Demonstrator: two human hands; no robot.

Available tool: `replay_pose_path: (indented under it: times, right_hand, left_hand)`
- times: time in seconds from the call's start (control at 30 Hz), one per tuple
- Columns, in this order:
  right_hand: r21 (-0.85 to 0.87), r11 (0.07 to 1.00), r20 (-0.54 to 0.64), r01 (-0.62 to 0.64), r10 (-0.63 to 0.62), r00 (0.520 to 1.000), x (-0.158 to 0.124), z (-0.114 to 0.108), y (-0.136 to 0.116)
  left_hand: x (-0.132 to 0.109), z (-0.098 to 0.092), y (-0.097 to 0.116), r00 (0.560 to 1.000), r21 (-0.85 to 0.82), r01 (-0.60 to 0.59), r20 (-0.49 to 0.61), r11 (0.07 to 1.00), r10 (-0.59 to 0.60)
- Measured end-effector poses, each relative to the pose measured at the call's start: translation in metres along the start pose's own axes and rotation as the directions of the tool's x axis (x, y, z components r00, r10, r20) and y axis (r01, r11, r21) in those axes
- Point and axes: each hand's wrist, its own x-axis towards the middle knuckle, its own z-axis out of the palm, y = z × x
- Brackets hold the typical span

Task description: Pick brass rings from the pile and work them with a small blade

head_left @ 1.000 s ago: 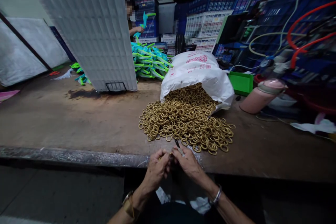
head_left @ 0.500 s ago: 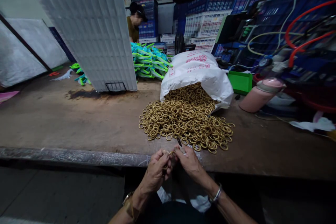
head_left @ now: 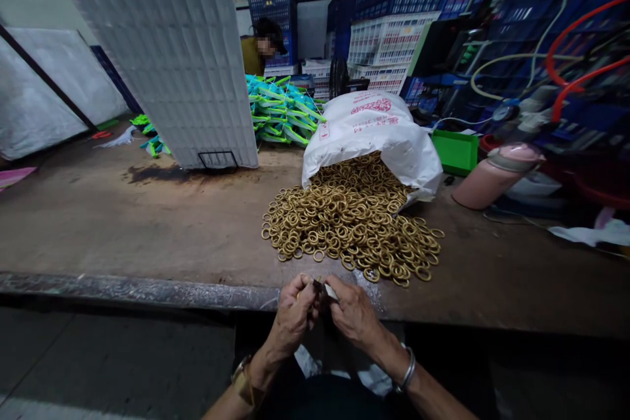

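Observation:
My left hand [head_left: 294, 312] is closed, pinching a gold ring [head_left: 319, 279] of which only a sliver shows between the fingertips. My right hand [head_left: 353, 312] wraps around a small knife with a pale handle [head_left: 332, 291]. Its dark blade points left and meets the left fingertips, over the table's front edge. Beyond both hands lies a heap of gold rings [head_left: 344, 223], spilling from the mouth of a white sack [head_left: 364, 125] with red print.
On the wooden table [head_left: 147, 230] a tall white padded panel [head_left: 172, 65] stands at left. Blue and green pieces [head_left: 283, 108] are piled behind it. A green tray [head_left: 455, 152] and a pink bottle [head_left: 492, 177] stand at right. A person [head_left: 263, 46] is at the back.
My right hand has turned the knife, so the blade that pointed up and away now points left at the left fingertips. The ring between the hands is now mostly hidden.

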Motion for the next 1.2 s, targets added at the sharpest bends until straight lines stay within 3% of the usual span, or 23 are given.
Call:
replay_pose_path:
  times: [0.23, 0.5, 0.63, 0.77, 0.9, 1.07, 1.2]
  right_hand:
    - [-0.052, 0.998, -0.023, -0.026, 0.025, 0.999, 0.0, 0.004, 0.002]
    - [-0.036, 0.999, 0.073, 0.012, -0.009, 0.997, 0.001, 0.001, 0.002]
    - [-0.164, 0.986, 0.089, -0.022, 0.037, 0.995, 0.004, 0.001, 0.01]
    - [-0.294, 0.951, 0.013, -0.098, 0.106, 0.994, 0.016, 0.001, 0.013]
    - [-0.324, 0.935, -0.096, -0.146, 0.122, 0.988, 0.035, 0.002, 0.009]
    - [-0.4, 0.9, -0.102, -0.173, 0.144, 0.984, 0.054, 0.005, 0.003]
    - [-0.413, 0.893, -0.087, -0.178, 0.156, 0.984, 0.06, 0.006, 0.004]
  left_hand:
    - [-0.001, 0.0, -0.001, 1.0, 0.039, -0.018, -0.008, 0.999, 0.018]
    - [0.001, -0.002, -0.003, 0.997, 0.058, -0.068, -0.021, 0.996, 0.069]
    - [-0.008, -0.002, -0.001, 0.999, 0.095, -0.041, 0.025, 0.995, 0.039]
    - [-0.018, 0.003, 0.002, 0.988, -0.092, 0.045, 0.155, 0.995, -0.03]
    - [-0.016, 0.0, 0.002, 0.975, -0.323, 0.187, 0.174, 0.928, -0.135]
    - [-0.011, -0.009, -0.002, 0.984, -0.332, 0.157, 0.13, 0.93, -0.119]
    - [-0.008, -0.013, -0.005, 0.98, -0.371, 0.171, 0.158, 0.913, -0.119]
